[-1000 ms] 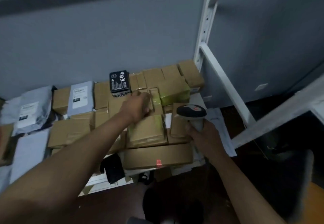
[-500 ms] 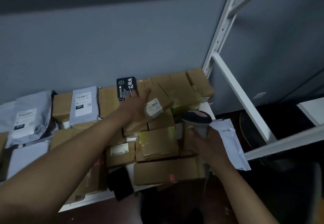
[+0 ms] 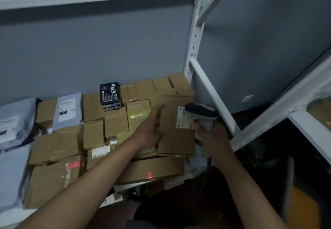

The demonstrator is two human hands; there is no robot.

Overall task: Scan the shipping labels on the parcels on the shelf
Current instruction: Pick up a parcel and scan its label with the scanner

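Observation:
A brown cardboard parcel (image 3: 176, 139) stands tilted up on the heap of parcels, its white shipping label (image 3: 184, 119) facing me at its right side. My left hand (image 3: 152, 130) holds this parcel by its left edge, fingers stretched up along it. My right hand (image 3: 210, 132) grips the handle of a grey barcode scanner (image 3: 201, 111), whose head sits right beside the label. A red light spot shows on the long flat box (image 3: 155, 170) at the front.
Several brown boxes and grey mailer bags (image 3: 67, 109) cover the shelf, with a black printed box (image 3: 110, 94) at the back. A white shelf upright (image 3: 194, 37) and slanted brace (image 3: 213, 96) stand to the right. Another white rack (image 3: 304, 124) lies far right.
My left hand has lifted a larger parcel upright and turned its label toward me. The scanner has risen and moved up next to that label. The view has shifted right.

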